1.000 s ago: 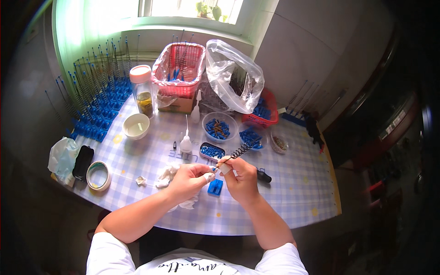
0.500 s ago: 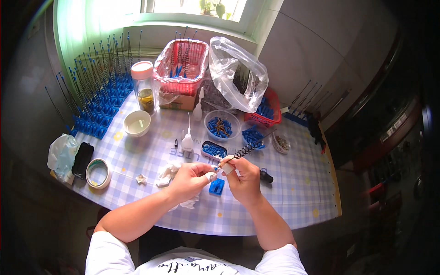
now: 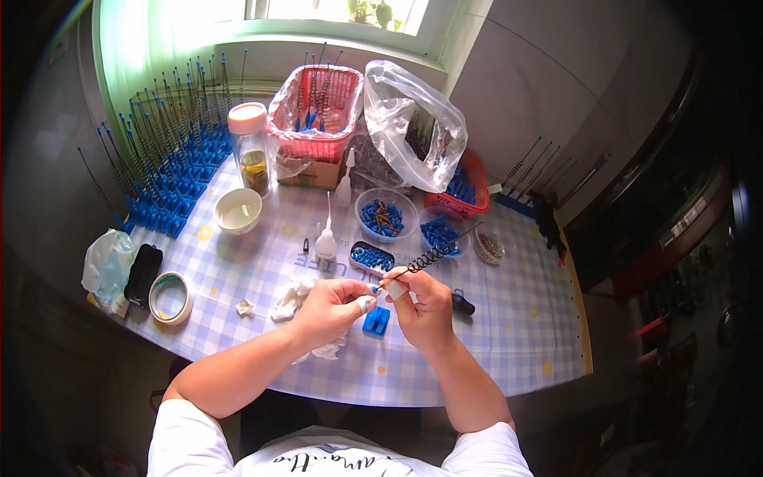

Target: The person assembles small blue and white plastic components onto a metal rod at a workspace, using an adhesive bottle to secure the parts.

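Just beyond the blue block (image 3: 376,321), the left hand (image 3: 330,308) pinches a small blue tip (image 3: 375,290) and the right hand (image 3: 424,310) grips a coiled wire (image 3: 429,258), 2 hands nearly meeting. Joining them seems underway; the next move calls for steady alignment.

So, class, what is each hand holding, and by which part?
Right hand: the coiled wire, by its straight near end. Left hand: a small blue piece, exact part unclear.

Daylight enters by 1 window (image 3: 326,11) (green leaves (image 3: 383,16) behind its glass); a grey wall (image 3: 540,103) rises to the right, a checked cloth (image 3: 509,350) covers the table (image 3: 586,338), the far right is dark
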`<state>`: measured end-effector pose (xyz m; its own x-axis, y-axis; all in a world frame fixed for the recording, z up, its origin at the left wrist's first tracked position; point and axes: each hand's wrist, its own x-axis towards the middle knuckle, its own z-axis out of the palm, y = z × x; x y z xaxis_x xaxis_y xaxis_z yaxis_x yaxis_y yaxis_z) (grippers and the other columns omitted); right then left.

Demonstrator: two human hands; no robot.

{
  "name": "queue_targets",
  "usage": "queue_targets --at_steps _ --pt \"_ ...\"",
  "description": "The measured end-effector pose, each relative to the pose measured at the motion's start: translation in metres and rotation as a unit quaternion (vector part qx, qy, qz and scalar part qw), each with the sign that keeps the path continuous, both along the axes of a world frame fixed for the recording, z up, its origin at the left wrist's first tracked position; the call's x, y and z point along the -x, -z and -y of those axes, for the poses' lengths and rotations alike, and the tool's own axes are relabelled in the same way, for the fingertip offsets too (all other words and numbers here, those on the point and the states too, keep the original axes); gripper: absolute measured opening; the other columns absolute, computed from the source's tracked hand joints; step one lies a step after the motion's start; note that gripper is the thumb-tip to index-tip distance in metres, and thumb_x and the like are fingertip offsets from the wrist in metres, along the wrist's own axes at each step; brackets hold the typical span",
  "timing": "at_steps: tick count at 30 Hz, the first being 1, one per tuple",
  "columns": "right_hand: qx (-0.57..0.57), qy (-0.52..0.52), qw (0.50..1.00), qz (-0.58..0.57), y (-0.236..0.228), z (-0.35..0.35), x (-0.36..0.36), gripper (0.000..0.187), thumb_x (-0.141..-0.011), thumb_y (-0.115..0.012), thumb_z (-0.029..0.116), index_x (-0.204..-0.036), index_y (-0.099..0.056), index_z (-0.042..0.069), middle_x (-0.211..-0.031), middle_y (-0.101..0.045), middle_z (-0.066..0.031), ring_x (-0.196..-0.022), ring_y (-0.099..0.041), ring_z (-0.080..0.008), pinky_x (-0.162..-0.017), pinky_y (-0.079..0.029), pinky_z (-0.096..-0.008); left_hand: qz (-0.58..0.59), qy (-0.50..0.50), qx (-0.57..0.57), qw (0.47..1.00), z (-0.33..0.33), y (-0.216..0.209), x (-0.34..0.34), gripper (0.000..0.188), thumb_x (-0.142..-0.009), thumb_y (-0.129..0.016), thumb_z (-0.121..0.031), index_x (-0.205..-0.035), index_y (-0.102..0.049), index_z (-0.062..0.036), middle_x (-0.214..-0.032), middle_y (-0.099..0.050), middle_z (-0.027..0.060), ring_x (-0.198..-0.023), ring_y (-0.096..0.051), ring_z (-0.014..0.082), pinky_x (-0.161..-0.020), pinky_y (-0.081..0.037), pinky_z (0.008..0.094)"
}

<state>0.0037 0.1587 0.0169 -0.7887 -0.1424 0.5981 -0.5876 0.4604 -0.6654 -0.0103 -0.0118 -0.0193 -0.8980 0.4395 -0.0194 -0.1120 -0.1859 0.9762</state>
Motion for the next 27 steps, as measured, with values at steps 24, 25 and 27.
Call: queue_targets --at_steps 24,25,27 --pt "0.004 -0.009 1.0 -0.001 -0.0001 -0.0007 0.0001 0.007 -0.084 -0.06 -0.003 -0.091 -0.061 -0.001 -0.083 -0.066 -0.0093 -0.069 -0.065 -0.0138 -0.06 -0.054 -0.0247 0.013 0.021 0.017 1.0 0.0022 -0.0002 0.0015 0.023 -0.086 -0.064 -0.007 -0.106 -0.061 0.0042 -0.095 -0.065 0.0049 -0.086 -0.059 0.0075 -0.078 -0.048 0.0221" --pt "0.003 -0.008 1.0 -0.002 0.0001 -0.0008 0.0002 0.007 -0.084 -0.06 -0.002 -0.091 -0.061 -0.001 -0.082 -0.066 -0.0092 -0.069 -0.065 -0.0138 -0.06 -0.054 -0.0248 0.011 0.023 0.015 1.0 0.0023 0.0005 0.0018 0.023 -0.086 -0.064 -0.007 -0.106 -0.061 0.0042 -0.095 -0.065 0.005 -0.086 -0.059 0.0077 -0.078 -0.048 0.0221" --pt "0.002 -0.008 1.0 -0.004 0.0002 -0.0006 0.0002 0.007 -0.084 -0.061 -0.002 -0.091 -0.061 -0.001 -0.082 -0.066 -0.0091 -0.069 -0.065 -0.0139 -0.06 -0.054 -0.0248 0.01 0.024 0.011 1.0 0.0023 0.0007 0.0019 0.023 -0.086 -0.064 -0.007 -0.107 -0.061 0.0042 -0.095 -0.065 0.0051 -0.086 -0.06 0.0078 -0.078 -0.048 0.0222"
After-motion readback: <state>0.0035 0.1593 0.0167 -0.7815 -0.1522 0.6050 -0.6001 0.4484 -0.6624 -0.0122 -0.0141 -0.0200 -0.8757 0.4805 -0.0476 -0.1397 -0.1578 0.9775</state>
